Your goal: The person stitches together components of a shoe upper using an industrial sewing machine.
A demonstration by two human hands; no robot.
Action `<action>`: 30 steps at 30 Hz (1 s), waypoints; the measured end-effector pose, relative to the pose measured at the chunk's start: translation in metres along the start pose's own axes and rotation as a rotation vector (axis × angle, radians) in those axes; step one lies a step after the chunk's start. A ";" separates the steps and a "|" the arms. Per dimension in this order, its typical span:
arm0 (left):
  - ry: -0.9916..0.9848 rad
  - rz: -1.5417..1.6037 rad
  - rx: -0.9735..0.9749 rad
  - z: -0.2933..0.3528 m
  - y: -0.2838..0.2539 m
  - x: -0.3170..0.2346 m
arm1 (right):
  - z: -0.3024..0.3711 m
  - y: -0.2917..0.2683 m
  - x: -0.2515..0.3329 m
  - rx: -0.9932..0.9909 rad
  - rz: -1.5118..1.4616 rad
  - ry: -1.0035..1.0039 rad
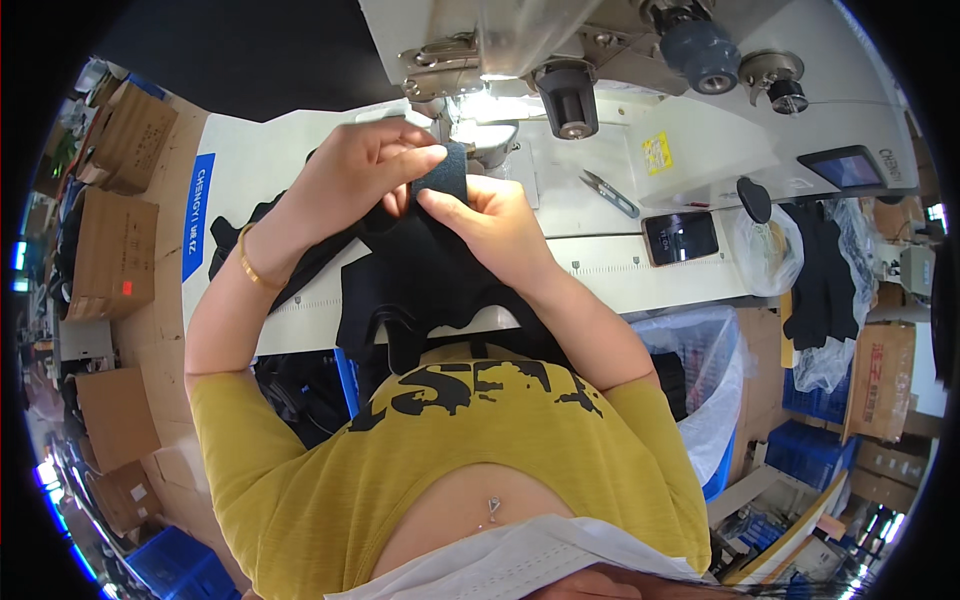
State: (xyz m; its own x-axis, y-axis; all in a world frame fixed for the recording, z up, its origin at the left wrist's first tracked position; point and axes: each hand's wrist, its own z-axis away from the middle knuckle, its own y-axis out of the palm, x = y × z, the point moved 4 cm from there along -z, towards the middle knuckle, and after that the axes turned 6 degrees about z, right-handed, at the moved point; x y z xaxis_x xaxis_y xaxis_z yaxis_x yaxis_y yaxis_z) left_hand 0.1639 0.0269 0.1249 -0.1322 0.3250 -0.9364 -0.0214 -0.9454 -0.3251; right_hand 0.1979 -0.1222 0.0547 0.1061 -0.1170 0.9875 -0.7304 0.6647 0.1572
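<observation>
You are pinching the folded black fabric piece (440, 175) with both hands' fingers (425, 160), aligning its edge; next, feeding it under the sewing machine's needle (470, 105) calls for steadiness.

**Around the sewing table**

A white sewing machine (620, 60) stands at the back of the table (240, 150). Thread snips (608, 193) lie beside a smartphone (680, 238). Cardboard boxes (115, 250) line the left; blue plastic crates (810, 450) sit lower right.
</observation>
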 end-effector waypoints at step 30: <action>1.031 -0.877 -0.323 0.061 0.031 -0.003 | 0.047 -0.009 0.010 -0.191 0.132 0.020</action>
State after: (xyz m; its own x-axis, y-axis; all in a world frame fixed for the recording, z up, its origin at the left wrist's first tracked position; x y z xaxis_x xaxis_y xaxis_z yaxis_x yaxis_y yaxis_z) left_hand 0.1034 -0.0052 0.1255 0.5901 0.8063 -0.0414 0.5299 -0.4255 -0.7336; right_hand 0.1739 -0.1643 0.0630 0.0326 -0.0068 0.9994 -0.5980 0.8011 0.0249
